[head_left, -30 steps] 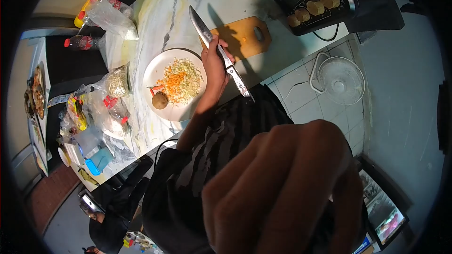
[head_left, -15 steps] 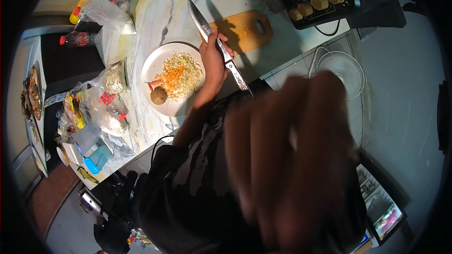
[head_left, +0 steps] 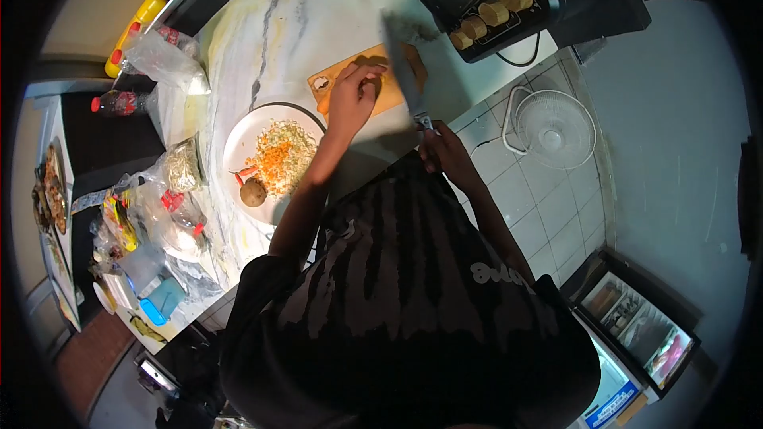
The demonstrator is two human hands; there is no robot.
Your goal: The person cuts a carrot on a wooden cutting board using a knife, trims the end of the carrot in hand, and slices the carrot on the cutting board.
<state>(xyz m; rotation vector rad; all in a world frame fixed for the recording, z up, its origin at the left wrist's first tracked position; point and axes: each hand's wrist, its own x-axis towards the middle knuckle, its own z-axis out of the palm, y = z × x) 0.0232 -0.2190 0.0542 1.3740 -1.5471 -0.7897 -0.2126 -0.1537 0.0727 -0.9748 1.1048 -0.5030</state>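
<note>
Clamping its fingers around the near end of a knife (head_left: 404, 71), the right hand (head_left: 445, 152) is pointing the blade far, just right of the left hand (head_left: 350, 102), which is extending over a cutting board (head_left: 388, 98), its own grip impossible to tell.

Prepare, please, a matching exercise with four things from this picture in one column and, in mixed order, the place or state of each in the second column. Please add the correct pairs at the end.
Column 1
1. Knife
2. Fan
3. Plate
4. Board

Column 2
A. Bears chopped food
B. Has the left hand over part of it
C. On the tiled floor
D. Held in the right hand

Pairs: 1-D, 2-C, 3-A, 4-B
</note>
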